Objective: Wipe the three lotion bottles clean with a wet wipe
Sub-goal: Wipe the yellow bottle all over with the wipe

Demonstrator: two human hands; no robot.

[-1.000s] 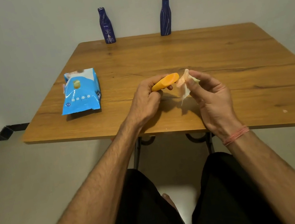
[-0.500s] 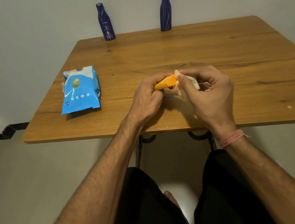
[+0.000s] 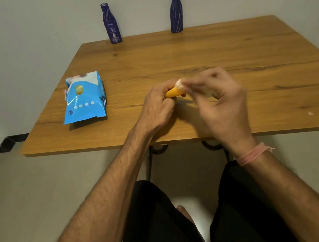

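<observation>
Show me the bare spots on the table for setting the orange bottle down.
Bare wood: the right half of the table, and the middle strip between the two blue bottles and the hands. Crowded: the wipes pack at left, and around the orange bottle.

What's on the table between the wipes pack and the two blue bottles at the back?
Nothing: in the head view only bare table separates the wipes pack from the left blue bottle and the right blue bottle.

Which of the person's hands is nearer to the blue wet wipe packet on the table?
The left hand. It grips the orange bottle just right of the wet wipe packet; the right hand, with the wipe, is farther right.
</observation>
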